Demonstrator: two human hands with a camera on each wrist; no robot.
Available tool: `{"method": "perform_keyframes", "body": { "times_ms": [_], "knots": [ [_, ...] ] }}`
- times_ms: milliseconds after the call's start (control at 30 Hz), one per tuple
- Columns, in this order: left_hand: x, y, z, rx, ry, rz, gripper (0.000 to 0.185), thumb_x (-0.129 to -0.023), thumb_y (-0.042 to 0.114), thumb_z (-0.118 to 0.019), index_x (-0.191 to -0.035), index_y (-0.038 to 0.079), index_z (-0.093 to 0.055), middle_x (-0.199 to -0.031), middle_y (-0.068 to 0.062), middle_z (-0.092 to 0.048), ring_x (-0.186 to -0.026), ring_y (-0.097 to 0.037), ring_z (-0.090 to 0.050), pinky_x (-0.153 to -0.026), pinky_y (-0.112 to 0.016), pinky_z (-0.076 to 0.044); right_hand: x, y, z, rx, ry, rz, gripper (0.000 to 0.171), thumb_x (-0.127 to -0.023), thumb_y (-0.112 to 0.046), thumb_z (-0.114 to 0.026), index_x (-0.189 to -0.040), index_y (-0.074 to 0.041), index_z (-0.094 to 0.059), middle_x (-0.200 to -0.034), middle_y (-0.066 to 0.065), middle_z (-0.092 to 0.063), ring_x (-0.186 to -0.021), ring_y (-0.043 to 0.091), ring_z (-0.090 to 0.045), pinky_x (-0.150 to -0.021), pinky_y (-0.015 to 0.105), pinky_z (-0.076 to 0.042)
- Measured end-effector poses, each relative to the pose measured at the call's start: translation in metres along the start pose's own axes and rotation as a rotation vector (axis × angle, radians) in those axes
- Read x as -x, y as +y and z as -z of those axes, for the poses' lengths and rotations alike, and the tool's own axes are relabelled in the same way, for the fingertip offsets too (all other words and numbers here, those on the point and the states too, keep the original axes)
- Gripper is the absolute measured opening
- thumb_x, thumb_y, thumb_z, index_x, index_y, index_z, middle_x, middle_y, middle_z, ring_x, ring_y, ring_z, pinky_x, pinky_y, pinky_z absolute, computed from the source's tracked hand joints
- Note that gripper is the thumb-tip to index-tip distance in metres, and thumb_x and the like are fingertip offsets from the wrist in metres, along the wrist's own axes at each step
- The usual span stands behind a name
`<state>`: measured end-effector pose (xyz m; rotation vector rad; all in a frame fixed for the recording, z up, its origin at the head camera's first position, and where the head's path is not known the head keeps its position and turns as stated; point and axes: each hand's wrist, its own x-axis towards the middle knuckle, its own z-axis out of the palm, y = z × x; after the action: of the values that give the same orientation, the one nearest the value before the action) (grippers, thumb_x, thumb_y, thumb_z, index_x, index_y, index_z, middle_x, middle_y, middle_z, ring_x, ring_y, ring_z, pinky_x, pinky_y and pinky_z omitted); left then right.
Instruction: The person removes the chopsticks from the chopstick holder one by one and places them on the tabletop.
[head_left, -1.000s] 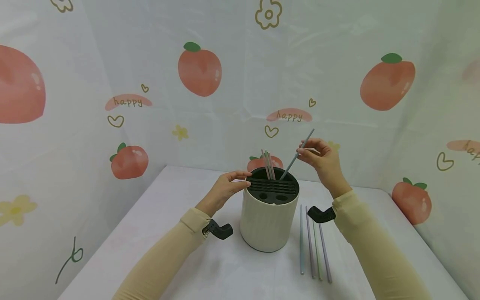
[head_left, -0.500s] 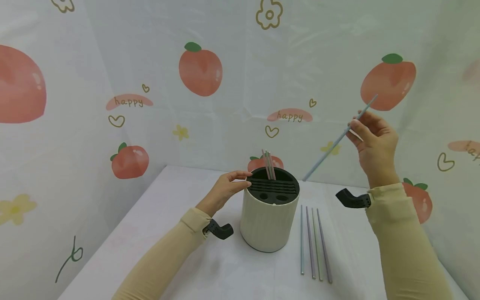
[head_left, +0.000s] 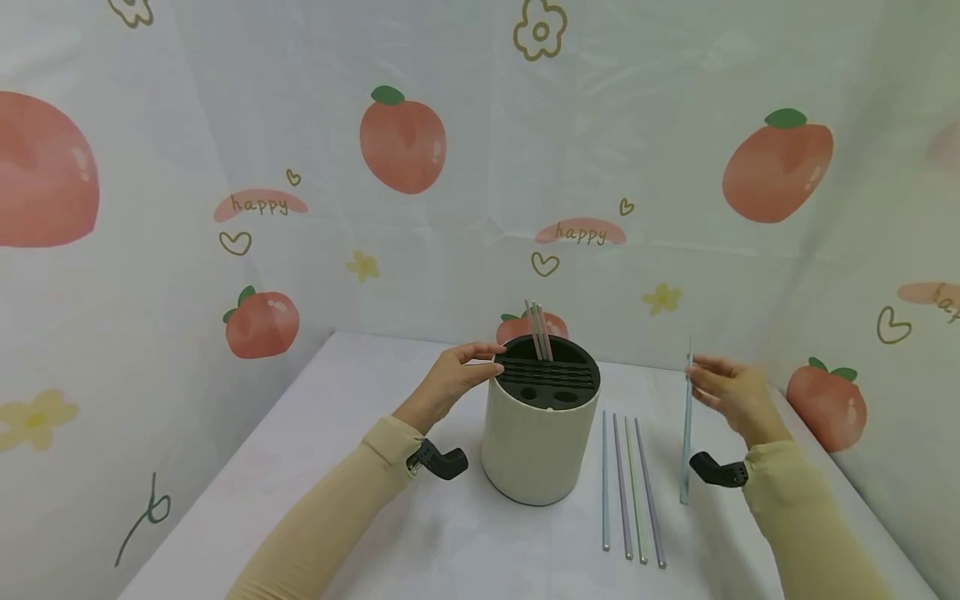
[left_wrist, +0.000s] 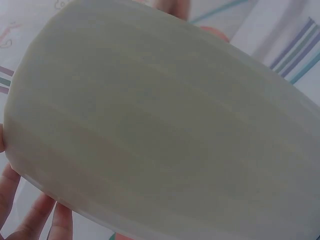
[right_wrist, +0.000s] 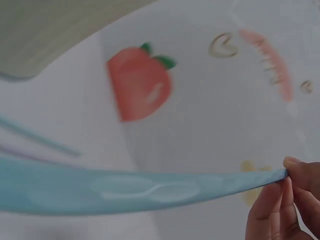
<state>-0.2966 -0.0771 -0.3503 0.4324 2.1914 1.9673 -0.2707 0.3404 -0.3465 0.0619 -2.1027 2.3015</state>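
Note:
A white cylindrical utensil holder point(head_left: 536, 454) with a black slotted top point(head_left: 546, 377) stands upright on the table. My left hand point(head_left: 447, 383) rests its fingertips on the left of its rim; the left wrist view shows extended fingers point(left_wrist: 61, 220) along the holder's wall. My right hand point(head_left: 738, 398) pinches a light blue chopstick point(head_left: 686, 442) near its upper end, right of the holder, its lower end near the tabletop. In the right wrist view the chopstick point(right_wrist: 150, 192) runs leftward from my thumb and fingertips. Several chopsticks point(head_left: 538, 329) stand in the holder's rear compartment.
Beside the holder on the right, a row of blue, purple and green chopsticks point(head_left: 632, 492) lies on the white tabletop point(head_left: 322, 433). A white cloth point(head_left: 480, 150) printed with peaches hangs behind and around the table.
My right hand has lifted the blue chopstick out of the holder, moved right, then lowered it toward the table, turning it nearly upright in view. My left hand has stayed at the rim.

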Motion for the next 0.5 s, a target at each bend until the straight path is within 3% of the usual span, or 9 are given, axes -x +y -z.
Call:
{"method": "perform_keyframes", "body": {
  "times_ms": [100, 267, 500],
  "knots": [
    [0.0, 0.0, 0.0, 0.0, -0.005, 0.003, 0.038, -0.088, 0.018, -0.068, -0.125, 0.013, -0.064, -0.135, -0.011, -0.05, -0.126, -0.028, -0.048, -0.109, -0.047, -0.038, 0.001, 0.032, 0.005, 0.156, -0.006, -0.068, 0.012, -0.094, -0.01, -0.062, -0.104, -0.015, -0.067, -0.086, -0.014, -0.068, -0.081, 0.0, -0.064, -0.072, 0.018, -0.055],
    [-0.001, -0.001, 0.0, 0.006, -0.008, -0.002, 0.039, -0.089, 0.017, -0.068, -0.127, 0.01, -0.063, -0.136, -0.013, -0.049, -0.126, -0.029, -0.048, -0.11, -0.047, -0.037, 0.003, 0.071, 0.006, 0.267, 0.005, -0.174, 0.044, -0.094, -0.009, -0.062, -0.128, 0.016, -0.05, -0.085, -0.011, -0.069, -0.078, 0.002, -0.065, -0.072, 0.02, -0.056],
    [-0.001, -0.001, 0.0, 0.005, -0.007, -0.001, 0.039, -0.089, 0.018, -0.067, -0.127, 0.01, -0.062, -0.136, -0.013, -0.049, -0.127, -0.029, -0.046, -0.11, -0.047, -0.036, 0.005, 0.095, 0.001, 0.314, 0.01, -0.264, 0.047, -0.093, -0.005, -0.062, -0.127, 0.021, -0.046, -0.083, -0.005, -0.069, -0.074, 0.006, -0.064, -0.068, 0.022, -0.056]
  ]
}}
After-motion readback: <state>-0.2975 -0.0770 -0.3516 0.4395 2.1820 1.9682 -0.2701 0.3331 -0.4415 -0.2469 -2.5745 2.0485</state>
